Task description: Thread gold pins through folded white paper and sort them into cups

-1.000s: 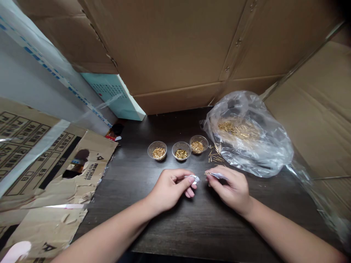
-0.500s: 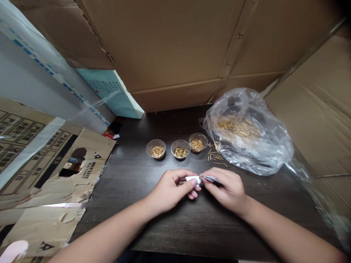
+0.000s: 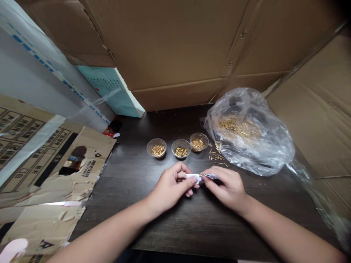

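Two bare hands, near centre, over a dark table [image 3: 175, 230], fingertips meeting or nearly so. Left hand [image 3: 171, 184]: thumb and forefinger closed on a small white slip [image 3: 193, 177], paper or cloth, too small to tell; the other fingers curled beneath. Right hand [image 3: 227, 184]: thumb and forefinger pinched on a grey-white piece [image 3: 210, 176], with a thin gold-coloured pin [image 3: 202, 175] at the tips, its end against or just beside the slip; whether it touches cannot be told. Three clear cups beyond the hands, each holding small gold-coloured pieces: left cup [image 3: 154, 142], middle cup [image 3: 181, 142], right cup [image 3: 199, 136], the last set slightly farther back and almost against the middle one. One scatter of loose pins [image 3: 218, 158], right of the cups, near the right hand. One clear plastic bag [image 3: 260, 159], far right, slack, more pins [image 3: 233, 126] inside. One cardboard wall [image 3: 178, 47] at the far side. Risks, by judgement: the pin could slip, being slender and smooth with little of it gripped; the white slip could crease or tear if pressed at an angle; the right knuckles could sweep the loose pins, lying close by; a forward nudge could tip a cup, these being light and open; the bag, if dragged, could spill more.
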`<state>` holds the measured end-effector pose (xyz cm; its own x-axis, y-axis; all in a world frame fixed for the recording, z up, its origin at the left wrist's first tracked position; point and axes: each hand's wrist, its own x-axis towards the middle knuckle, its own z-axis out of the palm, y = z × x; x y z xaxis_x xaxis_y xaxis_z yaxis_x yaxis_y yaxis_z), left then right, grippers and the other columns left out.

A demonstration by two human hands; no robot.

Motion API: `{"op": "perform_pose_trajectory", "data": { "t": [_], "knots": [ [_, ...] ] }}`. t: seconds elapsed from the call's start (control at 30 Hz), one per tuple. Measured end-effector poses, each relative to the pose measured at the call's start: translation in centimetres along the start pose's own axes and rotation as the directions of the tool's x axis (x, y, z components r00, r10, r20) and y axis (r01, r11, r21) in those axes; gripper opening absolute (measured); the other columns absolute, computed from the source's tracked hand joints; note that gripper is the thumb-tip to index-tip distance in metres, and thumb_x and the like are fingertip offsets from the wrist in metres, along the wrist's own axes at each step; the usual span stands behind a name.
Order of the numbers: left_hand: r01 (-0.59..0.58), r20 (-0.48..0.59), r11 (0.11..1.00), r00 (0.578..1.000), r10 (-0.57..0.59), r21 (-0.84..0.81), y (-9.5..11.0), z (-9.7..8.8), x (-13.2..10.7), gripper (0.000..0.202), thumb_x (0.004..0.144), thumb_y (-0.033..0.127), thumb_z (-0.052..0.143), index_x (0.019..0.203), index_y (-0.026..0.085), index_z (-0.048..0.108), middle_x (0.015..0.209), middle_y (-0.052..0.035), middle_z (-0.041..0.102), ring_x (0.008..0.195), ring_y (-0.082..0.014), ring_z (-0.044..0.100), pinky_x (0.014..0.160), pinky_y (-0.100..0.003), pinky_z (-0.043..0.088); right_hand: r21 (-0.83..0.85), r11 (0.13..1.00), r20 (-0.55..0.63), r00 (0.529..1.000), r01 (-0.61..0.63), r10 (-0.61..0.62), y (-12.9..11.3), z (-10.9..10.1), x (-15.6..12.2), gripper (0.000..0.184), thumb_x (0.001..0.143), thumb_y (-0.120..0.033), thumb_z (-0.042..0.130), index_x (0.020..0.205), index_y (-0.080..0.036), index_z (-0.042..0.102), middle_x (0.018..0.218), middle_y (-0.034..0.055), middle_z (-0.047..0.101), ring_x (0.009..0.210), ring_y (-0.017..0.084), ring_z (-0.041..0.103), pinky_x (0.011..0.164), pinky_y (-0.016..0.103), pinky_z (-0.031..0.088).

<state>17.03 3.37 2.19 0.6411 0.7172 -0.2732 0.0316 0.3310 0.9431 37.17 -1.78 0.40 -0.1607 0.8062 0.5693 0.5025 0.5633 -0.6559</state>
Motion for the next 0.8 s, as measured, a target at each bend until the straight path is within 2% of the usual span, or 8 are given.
{"op": "perform_pose_trajectory", "data": {
  "t": [0.13,0.27,0.33,0.4,0.47,0.57,0.67,0.8],
  "knots": [
    [-0.093,-0.058,0.963,0.992,0.111,0.254,0.31,-0.14,-0.09,0.031,0.088,0.04,0.071,0.09,0.011,0.062,0.076,-0.0035,0.064,0.063,-0.0089,0.055,0.06,-0.021,0.043,-0.006,1.0,-0.053,0.998,-0.023,0.023,-0.25,0.05,-0.02,0.013,0.089,-0.006,0.065,0.097,-0.017,0.065,0.078,0.0014,0.066,0.067,0.011,0.061,0.062,0.025,0.05],
    [-0.209,-0.049,0.875,0.966,0.255,0.436,0.51,-0.19,-0.06,0.019,0.087,0.032,0.071,0.091,0.014,0.071,0.086,-0.0035,0.061,0.077,-0.0107,0.053,0.07,-0.023,0.042,0.011,1.0,-0.043,0.999,-0.004,0.004,-0.5,0.35,-0.17,0.016,0.088,-0.004,0.066,0.099,-0.016,0.065,0.083,0.0028,0.068,0.071,0.012,0.063,0.065,0.025,0.052],
    [-0.241,-0.033,0.889,0.961,0.275,0.388,0.37,-0.14,-0.02,0.019,0.089,0.032,0.07,0.094,0.014,0.069,0.098,-0.0055,0.063,0.088,-0.0128,0.057,0.079,-0.025,0.045,0.028,1.0,-0.025,1.0,0.001,0.0,-0.56,0.56,-0.21,0.016,0.089,-0.004,0.065,0.099,-0.016,0.065,0.085,0.0033,0.068,0.073,0.011,0.063,0.066,0.025,0.052],
    [-0.223,-0.02,0.933,0.971,0.238,0.281,0.16,-0.1,-0.02,0.022,0.091,0.034,0.068,0.099,0.013,0.066,0.103,-0.0068,0.065,0.094,-0.0143,0.06,0.084,-0.026,0.047,0.041,0.999,-0.015,1.0,-0.001,0.001,-0.61,0.73,-0.22,0.015,0.089,-0.005,0.064,0.1,-0.016,0.065,0.083,0.0031,0.068,0.071,0.011,0.063,0.065,0.024,0.051],
    [-0.18,-0.018,0.962,0.982,0.188,0.205,0.0,-0.08,-0.05,0.025,0.092,0.036,0.067,0.1,0.013,0.064,0.096,-0.0057,0.067,0.089,-0.0137,0.061,0.082,-0.026,0.048,0.044,0.999,-0.011,1.0,-0.007,0.007,-0.66,0.8,-0.23,0.014,0.09,-0.005,0.063,0.099,-0.016,0.066,0.081,0.0028,0.067,0.07,0.011,0.062,0.064,0.024,0.051],
    [-0.177,-0.043,0.95,0.98,0.195,0.258,0.0,-0.14,-0.14,0.024,0.092,0.036,0.067,0.098,0.013,0.064,0.087,-0.0027,0.066,0.08,-0.0115,0.059,0.075,-0.024,0.047,0.045,0.999,-0.015,0.999,-0.03,0.031,-0.68,0.7,-0.23,0.013,0.09,-0.006,0.064,0.097,-0.016,0.066,0.078,0.002,0.066,0.068,0.011,0.062,0.063,0.025,0.051],
    [-0.226,-0.026,0.882,0.965,0.259,0.413,0.15,-0.24,-0.24,0.016,0.093,0.031,0.064,0.098,0.016,0.067,0.089,-0.0014,0.066,0.08,-0.0108,0.058,0.073,-0.023,0.045,0.041,0.998,-0.039,0.998,-0.037,0.039,-0.6,0.45,-0.16,0.012,0.09,-0.006,0.064,0.096,-0.016,0.066,0.077,0.0016,0.066,0.067,0.01,0.061,0.063,0.024,0.05],
    [-0.364,0.074,0.691,0.908,0.412,0.625,0.03,-0.42,-0.47,0.01,0.095,0.025,0.06,0.098,0.017,0.065,0.093,-0.0012,0.065,0.086,-0.0114,0.059,0.08,-0.024,0.045,0.041,0.999,-0.024,1.0,-0.012,0.013,-0.44,0.13,-0.03,0.013,0.089,-0.005,0.065,0.096,-0.015,0.065,0.08,0.0026,0.067,0.069,0.011,0.062,0.064,0.024,0.05]
  ]
}}
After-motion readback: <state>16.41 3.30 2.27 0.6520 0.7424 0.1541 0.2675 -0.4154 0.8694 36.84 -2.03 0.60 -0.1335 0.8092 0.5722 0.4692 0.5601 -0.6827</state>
